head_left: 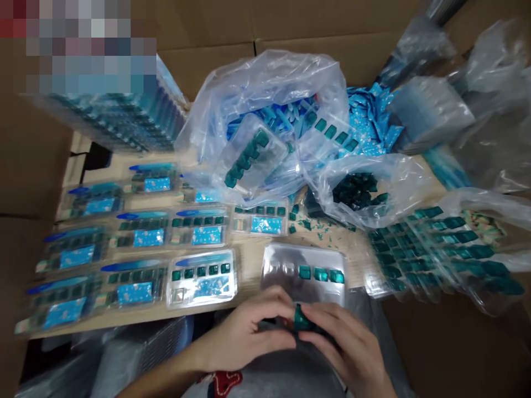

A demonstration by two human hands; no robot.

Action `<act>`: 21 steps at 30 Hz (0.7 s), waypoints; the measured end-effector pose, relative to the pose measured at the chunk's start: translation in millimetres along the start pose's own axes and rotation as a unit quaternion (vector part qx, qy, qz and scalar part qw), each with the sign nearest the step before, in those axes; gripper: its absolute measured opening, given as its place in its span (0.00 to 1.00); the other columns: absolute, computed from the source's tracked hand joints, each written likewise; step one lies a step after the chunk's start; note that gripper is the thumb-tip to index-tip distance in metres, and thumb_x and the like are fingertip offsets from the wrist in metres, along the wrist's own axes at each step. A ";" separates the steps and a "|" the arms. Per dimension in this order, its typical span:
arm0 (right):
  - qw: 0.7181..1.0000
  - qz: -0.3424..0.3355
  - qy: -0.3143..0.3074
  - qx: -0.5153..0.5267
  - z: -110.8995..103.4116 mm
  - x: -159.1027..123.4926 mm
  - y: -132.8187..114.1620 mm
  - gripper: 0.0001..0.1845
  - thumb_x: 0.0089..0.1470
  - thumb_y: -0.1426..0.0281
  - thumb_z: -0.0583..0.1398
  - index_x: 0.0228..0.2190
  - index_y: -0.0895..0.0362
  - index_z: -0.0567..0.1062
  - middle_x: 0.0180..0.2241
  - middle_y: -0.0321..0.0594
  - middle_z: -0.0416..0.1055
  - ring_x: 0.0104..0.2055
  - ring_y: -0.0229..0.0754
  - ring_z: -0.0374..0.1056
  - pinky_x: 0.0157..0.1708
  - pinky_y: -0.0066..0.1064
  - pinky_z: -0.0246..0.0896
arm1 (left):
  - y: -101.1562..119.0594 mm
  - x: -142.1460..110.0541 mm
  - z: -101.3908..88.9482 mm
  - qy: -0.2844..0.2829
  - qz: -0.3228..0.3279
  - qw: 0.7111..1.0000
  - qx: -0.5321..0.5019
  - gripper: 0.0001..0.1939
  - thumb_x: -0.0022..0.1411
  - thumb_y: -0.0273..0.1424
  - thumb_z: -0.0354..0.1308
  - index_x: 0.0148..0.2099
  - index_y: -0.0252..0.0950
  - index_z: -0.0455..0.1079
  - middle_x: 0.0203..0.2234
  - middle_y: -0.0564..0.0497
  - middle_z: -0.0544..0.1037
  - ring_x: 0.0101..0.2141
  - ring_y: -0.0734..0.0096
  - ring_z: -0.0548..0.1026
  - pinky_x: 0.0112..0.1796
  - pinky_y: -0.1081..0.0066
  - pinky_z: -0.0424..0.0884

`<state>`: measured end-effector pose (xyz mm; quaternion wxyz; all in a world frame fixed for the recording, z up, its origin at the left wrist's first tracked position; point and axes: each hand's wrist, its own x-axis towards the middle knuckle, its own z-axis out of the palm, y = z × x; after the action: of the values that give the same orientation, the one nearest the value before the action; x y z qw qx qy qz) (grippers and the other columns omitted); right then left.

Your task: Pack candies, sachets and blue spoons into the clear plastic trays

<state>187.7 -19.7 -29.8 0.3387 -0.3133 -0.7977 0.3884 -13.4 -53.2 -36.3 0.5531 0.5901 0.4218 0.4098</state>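
Pinching one green piece (302, 319): right hand (348, 337), apparently steadying it just before the clear tray (282, 256). Left hand (257, 326) is curling in beside it, grip unclear. Tray is lying near the edge of the worktop (250, 271), seemingly for easy reach, holding three green cubes (321, 274).

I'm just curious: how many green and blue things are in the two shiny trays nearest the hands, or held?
Green pieces, right tray: 3
Green pieces, left tray: 5
Green piece held: 1
Long blue item: 1
Blue packet: 1
Total: 11

passable: gap between pack (202, 278) and tray (286, 265) | behind: large bag (269, 77) | right: trays (431, 249), seemingly stacked
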 end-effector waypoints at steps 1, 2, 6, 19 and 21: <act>1.000 0.002 -0.005 0.002 0.9 1.3 -0.1 0.18 0.64 0.67 0.59 0.55 0.49 0.71 0.37 0.38 0.79 0.36 0.38 0.77 0.37 0.25 0.74 | 0.1 -0.1 -0.9 0.017 0.023 0.999 0.039 0.10 0.67 0.38 0.55 0.42 0.40 0.74 0.33 0.49 0.75 0.35 0.70 0.75 0.35 0.71 0.73; 1.000 0.002 -0.010 0.003 1.7 2.9 0.4 0.17 0.64 0.67 0.59 0.55 0.49 0.71 0.37 0.38 0.78 0.36 0.38 0.77 0.37 0.25 0.74 | 0.4 0.2 -2.3 0.034 0.047 0.995 0.081 0.08 0.68 0.35 0.55 0.41 0.39 0.74 0.32 0.49 0.75 0.34 0.71 0.74 0.34 0.72 0.72; 0.997 0.003 -0.021 -0.076 2.2 15.1 8.6 0.15 0.64 0.69 0.59 0.52 0.54 0.71 0.38 0.40 0.76 0.38 0.40 0.75 0.37 0.28 0.72 | -1.9 -0.7 -15.3 0.118 0.096 0.967 0.203 0.06 0.68 0.28 0.54 0.39 0.38 0.72 0.31 0.51 0.74 0.34 0.71 0.73 0.35 0.73 0.71; 0.893 -0.088 -0.118 -0.424 22.2 63.2 12.3 0.23 0.64 0.80 0.45 0.24 0.59 0.74 0.22 0.42 0.68 0.18 0.45 0.66 0.15 0.34 0.53 | -7.3 -1.0 -34.2 0.221 0.023 0.944 0.242 0.07 0.67 0.24 0.54 0.39 0.38 0.72 0.34 0.52 0.76 0.38 0.72 0.76 0.39 0.74 0.73; 0.927 -0.080 -0.112 -0.350 16.4 61.7 20.5 0.21 0.67 0.74 0.46 0.31 0.60 0.76 0.24 0.42 0.71 0.19 0.43 0.68 0.15 0.32 0.56 | -6.8 2.5 -32.7 0.206 0.020 0.947 0.245 0.06 0.68 0.25 0.53 0.40 0.37 0.72 0.35 0.50 0.77 0.38 0.71 0.76 0.40 0.73 0.73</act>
<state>144.4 31.0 -36.2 0.1454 -0.3015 -0.9381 0.0889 -44.0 -40.5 -41.3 0.2837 0.6186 0.6022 0.4174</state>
